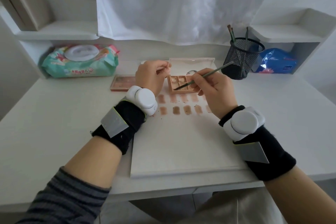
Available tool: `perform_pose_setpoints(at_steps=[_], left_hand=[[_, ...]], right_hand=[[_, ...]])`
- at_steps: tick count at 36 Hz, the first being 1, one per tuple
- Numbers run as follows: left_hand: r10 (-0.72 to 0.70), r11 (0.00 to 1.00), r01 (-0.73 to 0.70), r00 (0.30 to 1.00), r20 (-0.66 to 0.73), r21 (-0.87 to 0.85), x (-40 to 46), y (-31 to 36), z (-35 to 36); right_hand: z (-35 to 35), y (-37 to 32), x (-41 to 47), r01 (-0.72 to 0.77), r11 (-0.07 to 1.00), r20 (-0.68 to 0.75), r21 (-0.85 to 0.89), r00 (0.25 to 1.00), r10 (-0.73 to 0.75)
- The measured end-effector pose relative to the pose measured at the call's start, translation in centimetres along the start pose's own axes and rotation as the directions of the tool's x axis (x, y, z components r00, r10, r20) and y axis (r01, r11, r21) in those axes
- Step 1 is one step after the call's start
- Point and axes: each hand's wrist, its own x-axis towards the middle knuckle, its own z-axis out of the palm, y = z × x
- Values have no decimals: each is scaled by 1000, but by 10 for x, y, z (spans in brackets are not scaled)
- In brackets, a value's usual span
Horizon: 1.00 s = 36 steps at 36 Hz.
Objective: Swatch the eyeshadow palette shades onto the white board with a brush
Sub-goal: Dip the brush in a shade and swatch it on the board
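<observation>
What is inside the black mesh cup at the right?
The mesh cup holds brushes: two brown-tipped heads and one thin handle stick out above the rim. Their lower ends show only dimly through the mesh, and the bottom is hidden.

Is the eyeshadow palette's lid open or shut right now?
Open. The eyeshadow palette shows its pans, its lid tilted back behind them, and the brush tip sits on a pan.

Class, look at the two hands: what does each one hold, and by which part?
The right hand pinches the brush around mid-handle, bristles down in the open palette. The left hand pinches the left edge of the palette's raised lid.
</observation>
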Motion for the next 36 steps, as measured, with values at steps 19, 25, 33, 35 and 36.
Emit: perform_pose_setpoints(at_steps=[19,25,33,35,36], left_hand=[[35,999,-35,999,-10,7,-3,1,1],[32,999,-32,999,-17,-4,-4,1,1],[24,999,-24,1000,2,-26,-2,-1,1],[22,999,-22,1000,-1,-32,-2,0,1],[22,999,-22,1000,-2,-34,-2,0,1]], right_hand=[[2,4,2,-45,999,21,5,999,45],[2,0,2,-25,999,-38,30,999,27],[2,1,2,-21,999,-49,-38,999,19],[2,0,2,-15,999,-62,-32,998,13],[2,0,2,-13,1000,-71,-28,997,11]])
